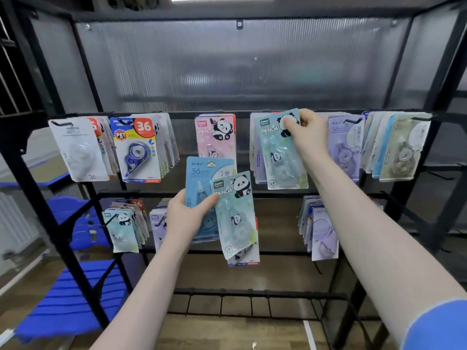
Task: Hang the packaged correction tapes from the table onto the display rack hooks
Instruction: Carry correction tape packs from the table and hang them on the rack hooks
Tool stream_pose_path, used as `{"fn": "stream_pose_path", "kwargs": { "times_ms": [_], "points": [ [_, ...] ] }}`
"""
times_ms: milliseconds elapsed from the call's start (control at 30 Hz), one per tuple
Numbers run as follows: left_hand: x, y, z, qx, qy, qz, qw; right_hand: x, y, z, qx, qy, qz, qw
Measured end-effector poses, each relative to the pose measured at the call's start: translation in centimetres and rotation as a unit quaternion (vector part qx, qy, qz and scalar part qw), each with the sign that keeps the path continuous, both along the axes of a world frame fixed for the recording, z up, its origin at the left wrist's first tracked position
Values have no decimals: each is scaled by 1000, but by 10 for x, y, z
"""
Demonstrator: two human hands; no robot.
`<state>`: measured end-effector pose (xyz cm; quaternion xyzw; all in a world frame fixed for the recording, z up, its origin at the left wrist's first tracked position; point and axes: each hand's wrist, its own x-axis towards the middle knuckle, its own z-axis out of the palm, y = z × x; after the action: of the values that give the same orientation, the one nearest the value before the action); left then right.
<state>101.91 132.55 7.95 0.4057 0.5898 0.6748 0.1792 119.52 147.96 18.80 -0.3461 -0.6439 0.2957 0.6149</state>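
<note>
My right hand (304, 131) pinches the top corner of a mint green panda correction tape pack (283, 157) at a hook on the upper bar of the black display rack (177, 114). It hangs in front of other packs there. My left hand (188, 213) grips a small fan of packs in front of the rack's middle: a blue "36" pack (202, 183) behind, a mint panda pack (236, 215) in front, and another pack edge (243, 262) showing at the bottom.
Several bunches of packs hang along the upper bar: white (78, 150), blue-yellow "36" (137, 150), pink panda (214, 135), purple (345, 145), beige (401, 150). More hang on the lower bar (121, 228). Blue plastic stools (73, 296) stand at the left on a wooden floor.
</note>
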Motion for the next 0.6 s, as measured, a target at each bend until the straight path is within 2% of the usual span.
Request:
{"fn": "stream_pose_path", "kwargs": {
  "times_ms": [433, 600],
  "points": [
    [2, 7, -7, -15, -11, 0, 1000, 5, 23, -2, -16, 10, 36, 999],
    [0, 6, -5, -12, -21, 13, 1000, -6, 38, -5, -8, -46, -50, 998]
  ]
}}
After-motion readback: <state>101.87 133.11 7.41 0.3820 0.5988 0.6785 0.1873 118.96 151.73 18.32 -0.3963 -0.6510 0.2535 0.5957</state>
